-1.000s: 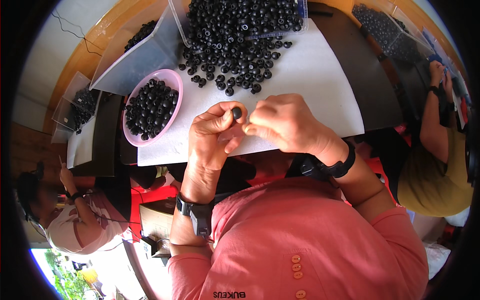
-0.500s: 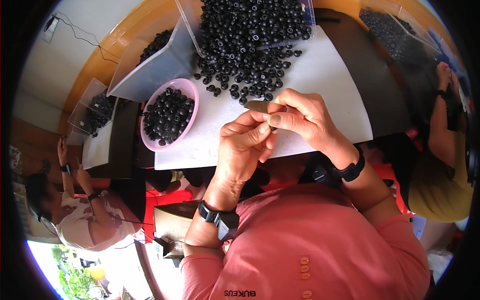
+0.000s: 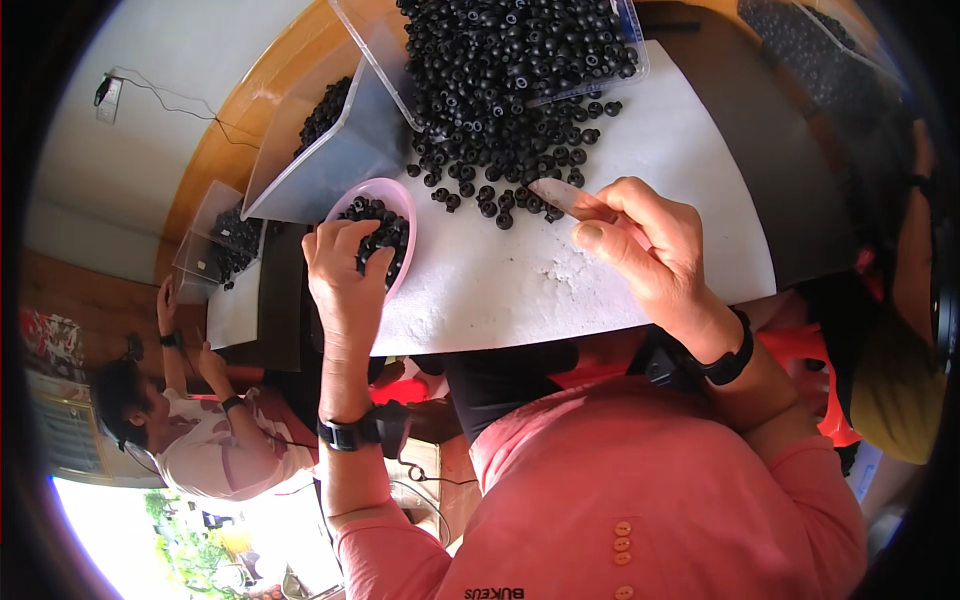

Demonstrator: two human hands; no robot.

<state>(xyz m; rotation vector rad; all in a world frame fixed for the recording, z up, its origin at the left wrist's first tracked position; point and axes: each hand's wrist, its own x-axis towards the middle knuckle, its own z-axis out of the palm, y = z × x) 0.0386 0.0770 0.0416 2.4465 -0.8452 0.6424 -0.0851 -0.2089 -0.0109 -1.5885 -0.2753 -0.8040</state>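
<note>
Pink bowl under left hand, seemingly touching.

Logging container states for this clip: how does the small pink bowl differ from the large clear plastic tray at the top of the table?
The round pink bowl is small; the clear rectangular plastic tray is much larger. The bowl keeps its black beads inside, while the tray's beads spill onto the white sheet. The left hand rests over the bowl; the right hand is below the tray, not touching it. Both hold the same black beads.
</note>
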